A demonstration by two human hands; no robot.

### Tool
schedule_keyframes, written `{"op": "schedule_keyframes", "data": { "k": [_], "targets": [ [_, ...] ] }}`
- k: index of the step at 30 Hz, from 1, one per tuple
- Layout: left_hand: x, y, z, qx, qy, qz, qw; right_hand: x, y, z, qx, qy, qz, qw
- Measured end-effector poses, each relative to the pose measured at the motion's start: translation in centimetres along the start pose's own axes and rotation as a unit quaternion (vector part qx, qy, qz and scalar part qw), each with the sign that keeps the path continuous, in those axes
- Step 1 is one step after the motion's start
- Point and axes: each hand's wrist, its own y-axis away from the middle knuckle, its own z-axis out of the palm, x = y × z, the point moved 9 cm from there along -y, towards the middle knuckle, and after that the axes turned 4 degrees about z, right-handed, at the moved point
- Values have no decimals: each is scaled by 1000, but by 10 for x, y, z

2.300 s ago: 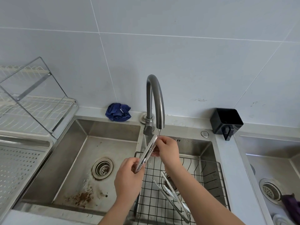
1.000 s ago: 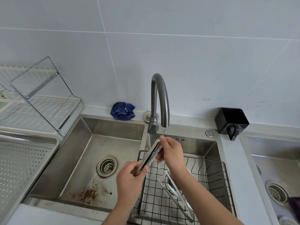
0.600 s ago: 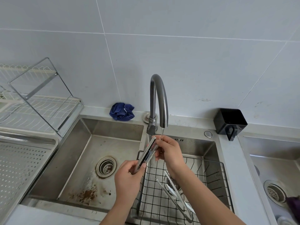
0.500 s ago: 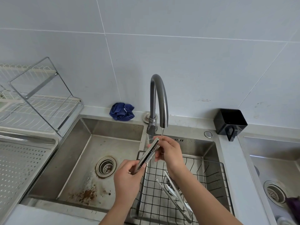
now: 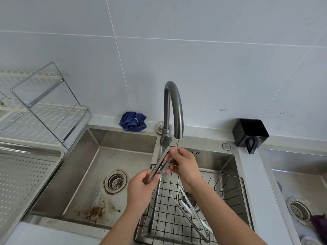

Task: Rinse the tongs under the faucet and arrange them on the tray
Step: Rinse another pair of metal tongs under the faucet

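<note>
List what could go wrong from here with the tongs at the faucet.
1. The thin stream from the faucet lands only at the tip of the tongs, by the right hand; the rest may stay unrinsed.
2. The left hand grips just the lower end over the basin divider; a slip could drop them onto the brown stains.

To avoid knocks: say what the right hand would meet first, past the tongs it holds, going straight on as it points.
Probably the faucet, at its base, just beyond the right hand and the tongs; depth is unclear; it might pass in front.
</note>
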Motion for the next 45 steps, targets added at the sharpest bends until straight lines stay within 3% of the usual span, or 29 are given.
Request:
{"op": "schedule_keyframes", "data": {
  "k": [8,13,17,20,26,32,37,40,42,45],
  "targets": [
    [-10,0,11,-35,141,-99,984,0,5,10,-74,-120,-1,990],
    [-2,2,23,-85,174,-113,974,11,2,8,-61,-250,41,966],
    [-5,8,37,-135,267,-199,933,5,6,18,-128,-294,41,946],
    [-11,9,41,-142,267,-244,921,-6,9,17,-134,-270,6,953],
    [-11,13,48,-155,270,-223,924,-13,4,6,-11,-106,-14,994],
    [-12,16,48,-163,245,-220,930,-23,8,17,-95,-105,-32,989],
    [-3,12,53,-180,221,-211,935,-18,8,11,-20,-100,-56,993],
    [-5,11,56,-179,204,-222,936,-15,11,14,-48,-110,-41,992],
    [-6,11,55,-173,202,-226,937,-13,13,15,-64,-84,-33,994],
    [-6,9,55,-160,204,-222,940,-12,9,6,-2,-9,-36,999]
  ]
}}
